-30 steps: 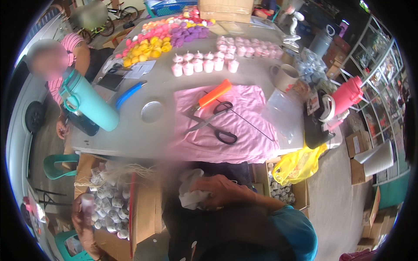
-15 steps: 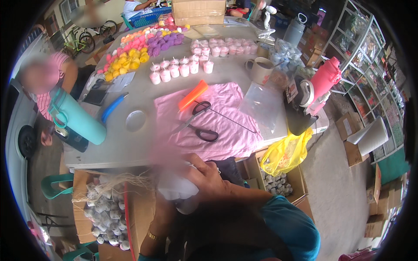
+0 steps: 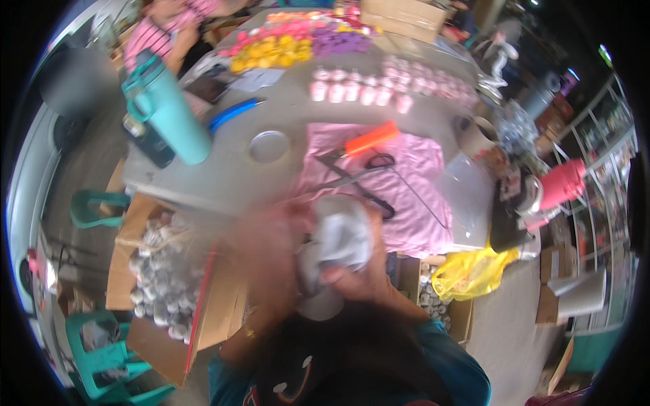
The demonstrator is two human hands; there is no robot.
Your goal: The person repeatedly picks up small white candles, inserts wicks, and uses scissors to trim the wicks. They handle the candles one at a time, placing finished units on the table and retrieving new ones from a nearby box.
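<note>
My right hand [image 3: 362,281] grips a small grey cup wrapped in crumpled white plastic [image 3: 338,240], held up just in front of the table's near edge. My left hand [image 3: 264,243] is a motion blur right beside the wrapped cup, and I cannot tell if it grips it. A thin bracelet sits on my left wrist. Behind the cup, on the grey table [image 3: 223,183], lies a pink cloth [image 3: 420,169] with black-handled scissors [image 3: 379,162] and an orange-handled tool [image 3: 369,139] on it.
An open cardboard box [image 3: 145,216] of several small wrapped cups stands at lower left. On the table are a teal bottle [image 3: 166,111], a round metal lid [image 3: 269,147], and rows of pink [image 3: 359,91], yellow and purple pots. Another person in pink stripes [image 3: 159,37] sits at the far left. A yellow bag [image 3: 470,271] hangs at right.
The wrapped cup has come up from my lap to the table's near edge, with both hands following it. My left hand now moves fast and blurs.
</note>
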